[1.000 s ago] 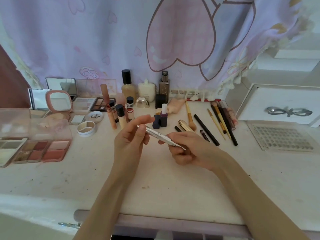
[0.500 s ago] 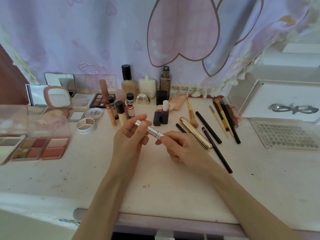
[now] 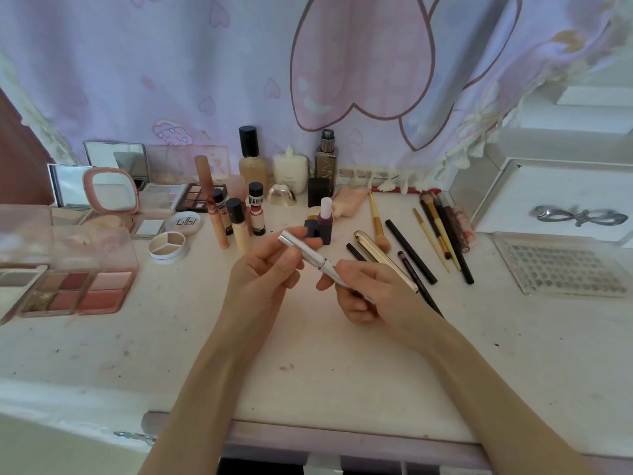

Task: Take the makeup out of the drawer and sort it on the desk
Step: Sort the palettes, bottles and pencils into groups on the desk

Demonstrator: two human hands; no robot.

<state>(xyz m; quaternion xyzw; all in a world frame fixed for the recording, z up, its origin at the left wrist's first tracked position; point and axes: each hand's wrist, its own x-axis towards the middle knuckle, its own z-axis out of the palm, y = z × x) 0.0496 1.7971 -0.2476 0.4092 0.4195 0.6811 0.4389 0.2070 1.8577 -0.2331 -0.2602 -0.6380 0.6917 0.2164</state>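
Observation:
A slim silver makeup pen [image 3: 310, 254] hangs slanted above the white desk [image 3: 308, 365], held at both ends. My left hand [image 3: 263, 272] pinches its upper cap end between thumb and fingers. My right hand [image 3: 366, 293] grips the lower end, which its fingers hide. Behind the hands lie a gold tube [image 3: 376, 255], black pencils [image 3: 411, 257] and brushes [image 3: 442, 228]. Two dark lipsticks [image 3: 323, 222] stand upright just beyond the pen. The drawer front [image 3: 342, 447] shows at the bottom edge.
Palettes [image 3: 82, 293], compact mirrors [image 3: 111, 190] and concealer tubes [image 3: 238, 228] fill the left side. Bottles [image 3: 251, 162] stand at the back against a curtain. A clear lash tray [image 3: 561, 265] and a white box [image 3: 555, 200] sit on the right.
The view shifted slightly; the hands stay together on the silver pen, and the gold tube behind the right hand came into view. The right hand slid along the pen a little.

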